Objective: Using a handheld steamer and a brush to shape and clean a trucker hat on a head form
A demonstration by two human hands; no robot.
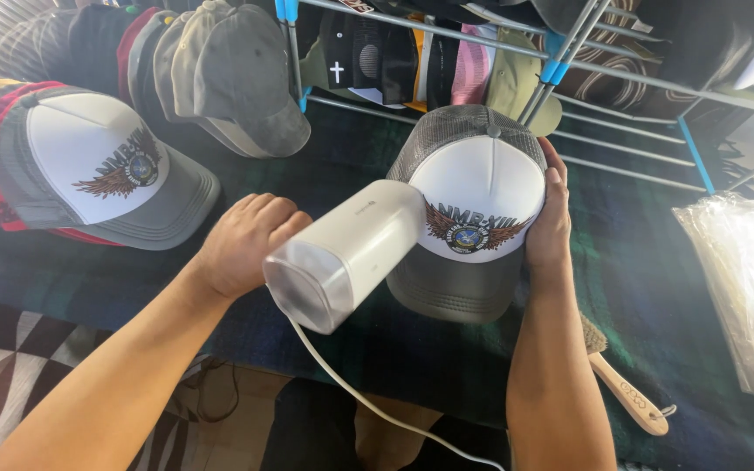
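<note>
Two hands work: left grip (242, 244) clasps one white steamer (346, 253), right grip (551, 218) clasps one trucker cap (473, 187).

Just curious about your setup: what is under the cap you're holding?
Under the cap lies a dark green plaid cloth. The right hand steadies the cap; the left hand aims a white steamer. Its inside is hidden.

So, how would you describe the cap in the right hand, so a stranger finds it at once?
Start at the dark plaid table, below the metal rack. The white-fronted grey cap stands at the centre, in the right hand. Unlike its twin cap on the left, a white handheld steamer touches it.
</note>
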